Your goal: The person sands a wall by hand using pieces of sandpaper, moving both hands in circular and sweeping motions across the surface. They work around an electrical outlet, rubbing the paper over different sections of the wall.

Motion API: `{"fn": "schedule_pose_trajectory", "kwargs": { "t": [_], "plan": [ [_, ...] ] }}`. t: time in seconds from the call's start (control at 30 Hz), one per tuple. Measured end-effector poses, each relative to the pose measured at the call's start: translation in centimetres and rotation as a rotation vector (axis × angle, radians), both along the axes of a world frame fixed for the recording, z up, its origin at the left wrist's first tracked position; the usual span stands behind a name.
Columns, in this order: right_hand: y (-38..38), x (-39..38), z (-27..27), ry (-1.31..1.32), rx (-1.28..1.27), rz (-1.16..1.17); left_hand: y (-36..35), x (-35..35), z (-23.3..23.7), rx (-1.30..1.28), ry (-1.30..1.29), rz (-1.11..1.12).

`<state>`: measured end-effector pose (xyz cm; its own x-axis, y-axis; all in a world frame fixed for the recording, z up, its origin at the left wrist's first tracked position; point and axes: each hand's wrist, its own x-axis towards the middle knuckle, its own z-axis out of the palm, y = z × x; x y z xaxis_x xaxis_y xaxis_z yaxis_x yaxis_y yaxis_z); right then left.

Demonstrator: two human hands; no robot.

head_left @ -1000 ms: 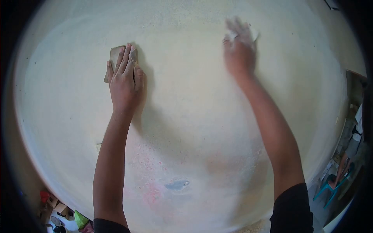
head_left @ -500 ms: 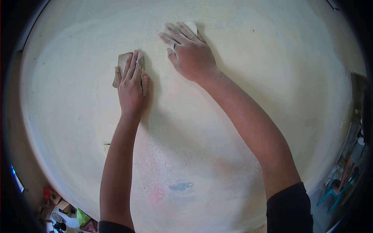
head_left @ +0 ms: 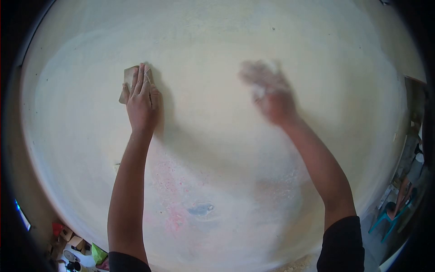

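A wide, pale, dusty surface (head_left: 204,113) with pinkish specks and a blue-grey patch low in the middle fills the head view. Against it at the upper left, my left hand (head_left: 142,102) presses a flat, greyish-brown sheet or pad (head_left: 130,79), with the fingers stretched over it. My right hand (head_left: 272,93) is smeared by motion at the upper right. Something whitish shows at its fingers, too blurred to name.
Boxes (head_left: 78,245), a green bag (head_left: 98,254) and a red item lie at the lower left. At the right edge, a person (head_left: 403,192) is partly visible by a teal chair (head_left: 390,221).
My right hand has swept to the right and down across the surface. My left hand and its pad appear slightly further left in view, and the whole view has shifted a little.
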<state>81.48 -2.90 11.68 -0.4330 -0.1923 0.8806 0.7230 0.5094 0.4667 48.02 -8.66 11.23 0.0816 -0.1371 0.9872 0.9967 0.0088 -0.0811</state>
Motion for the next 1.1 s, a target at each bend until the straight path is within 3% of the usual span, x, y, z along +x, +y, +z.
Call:
{"fn": "schedule_pose_trajectory", "kwargs": {
  "t": [0.1, 0.2, 0.3, 0.4, 0.47, 0.57, 0.63, 0.7, 0.8, 0.9, 0.93, 1.03, 1.1],
  "plan": [
    [2.3, 5.6, 1.2, 0.4, 0.063, -0.004, 0.2, 1.5, -0.5, -0.015, 0.005, -0.008],
    [2.6, 3.9, -2.7, 0.499, -0.003, 0.012, 1.1, 4.9, -2.0, -0.043, 0.034, -0.018],
    [-0.1, 3.7, -6.7, 0.058, -0.121, -0.09, 1.6, 7.7, -2.8, -0.073, 0.074, -0.031],
    [1.7, 8.2, -5.0, 0.067, -0.079, -0.075, 1.6, 8.1, -2.3, -0.058, 0.047, -0.075],
    [3.1, 11.1, -4.1, 0.38, -0.102, -0.038, 1.8, 7.8, -1.9, -0.044, -0.019, -0.113],
    [4.0, 10.6, -4.9, 0.588, -0.042, -0.01, 2.9, 8.4, -2.1, -0.023, -0.046, -0.015],
    [2.9, 8.6, -7.7, 0.388, -0.13, -0.077, 3.2, 9.5, -2.3, -0.035, -0.011, -0.023],
    [2.0, 8.3, -10.1, -0.012, -0.135, -0.029, 3.6, 11.1, -2.9, -0.067, 0.043, -0.045],
    [2.7, 13.1, -7.5, -0.113, -0.114, -0.009, 4.0, 16.2, -4.3, -0.124, 0.143, -0.075],
    [5.1, 18.9, -4.5, 0.424, -0.13, 0.044, 5.0, 21.6, -6.2, -0.172, 0.183, -0.072],
    [6.2, 20.6, -3.6, 0.52, 0.002, 0.025, 4.9, 22.7, -6.8, -0.188, 0.197, -0.083],
    [7.0, 20.4, -6.3, 0.564, -0.017, -0.013, 4.9, 24.8, -8.1, -0.212, 0.197, -0.074],
    [6.2, 20.6, -9.7, 0.218, -0.107, -0.041, 5.3, 23.3, -8.2, -0.187, 0.171, -0.022]
  ]
}}
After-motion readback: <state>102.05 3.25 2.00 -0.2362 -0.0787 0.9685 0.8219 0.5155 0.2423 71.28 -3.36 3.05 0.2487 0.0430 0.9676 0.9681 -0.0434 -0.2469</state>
